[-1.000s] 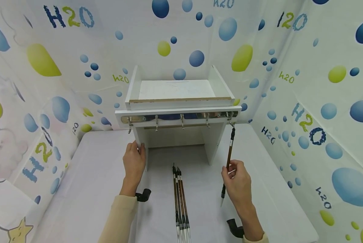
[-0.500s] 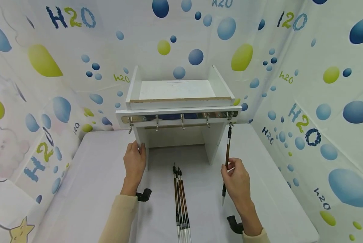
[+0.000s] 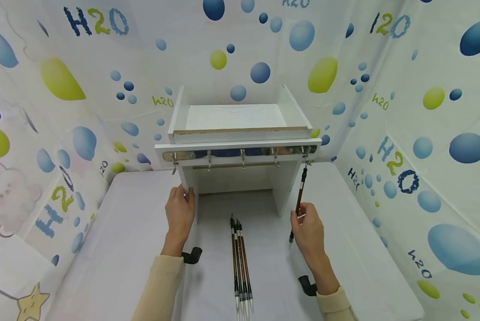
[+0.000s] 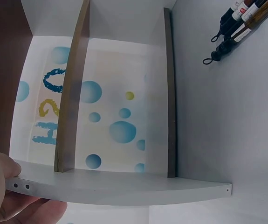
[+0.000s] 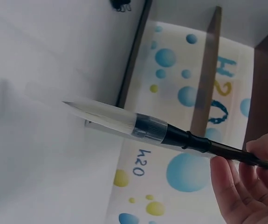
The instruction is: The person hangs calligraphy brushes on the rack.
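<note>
My right hand [image 3: 309, 229] pinches the brown handle of a calligraphy brush [image 3: 301, 189] between thumb and fingers. The brush slants, its pale bristle tip [image 5: 99, 114] pointing down. Its looped top end is at the rightmost hook [image 3: 307, 155] of a metal hook rail [image 3: 260, 152]; whether the loop is on the hook is too small to tell. My left hand [image 3: 179, 211] grips the front edge of the left side panel [image 4: 124, 189] of a white shelf [image 3: 240, 145], thumb on one face and fingers on the other.
Several similar brushes [image 3: 241, 263] lie side by side on the white table [image 3: 139, 240], in front of the shelf opening. Other hooks [image 3: 243, 159] on the rail hang bare. An open-fronted white tray section [image 3: 235, 118] tops the shelf. Patterned sheeting [image 3: 240, 53] encloses the back and sides.
The right hand has moved slightly up and left, and the lower end of the brush has swung left and away from me. The left hand keeps its grip on the shelf panel.
</note>
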### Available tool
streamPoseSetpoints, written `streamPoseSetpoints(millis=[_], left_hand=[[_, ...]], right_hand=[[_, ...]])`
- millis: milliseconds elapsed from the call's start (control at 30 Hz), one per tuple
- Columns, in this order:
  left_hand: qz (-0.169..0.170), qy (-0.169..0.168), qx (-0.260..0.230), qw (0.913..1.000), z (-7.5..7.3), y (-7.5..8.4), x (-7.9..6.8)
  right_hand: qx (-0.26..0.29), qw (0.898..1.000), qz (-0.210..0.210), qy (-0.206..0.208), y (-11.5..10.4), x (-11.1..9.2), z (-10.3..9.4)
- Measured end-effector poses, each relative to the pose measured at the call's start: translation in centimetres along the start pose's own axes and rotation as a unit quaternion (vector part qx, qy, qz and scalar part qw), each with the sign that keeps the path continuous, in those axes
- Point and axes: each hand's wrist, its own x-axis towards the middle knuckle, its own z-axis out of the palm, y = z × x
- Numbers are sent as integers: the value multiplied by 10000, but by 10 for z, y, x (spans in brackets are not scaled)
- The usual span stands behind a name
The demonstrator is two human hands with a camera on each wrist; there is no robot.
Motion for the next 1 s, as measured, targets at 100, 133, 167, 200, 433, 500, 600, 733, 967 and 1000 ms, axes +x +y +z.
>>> streamPoseSetpoints(millis=[100,133,167,200,433,500,600,733,967,1000], left_hand=[[1,-7,11,10000,0,1,1],[13,9,16,10000,0,1,1],[26,24,27,10000,0,1,1],[37,36,32,10000,0,1,1],[77,79,-5,9999,1,0,1],[58,60,-11,10000,1,1,0],[-4,-14,-15,10000,1,0,-1],[-30,-51,-7,10000,1,0,-2],[-5,-33,18,10000,1,-1,0],[3,-21,25,10000,1,-1,0]], right_hand=[[-41,10000,-75,-33,4,6,4],[-37,9999,-84,-53,5,8,6],[-49,9999,-79,-83,6,10,7],[-60,9999,-66,-124,7,12,8],[-66,9993,4,-372,13,23,16],[-70,9993,-29,-375,15,25,18],[-109,9993,-139,-332,16,27,19],[-119,9993,-238,-281,16,28,19],[-82,9993,-243,-280,16,28,20],[-75,9993,-229,-287,15,28,20]])
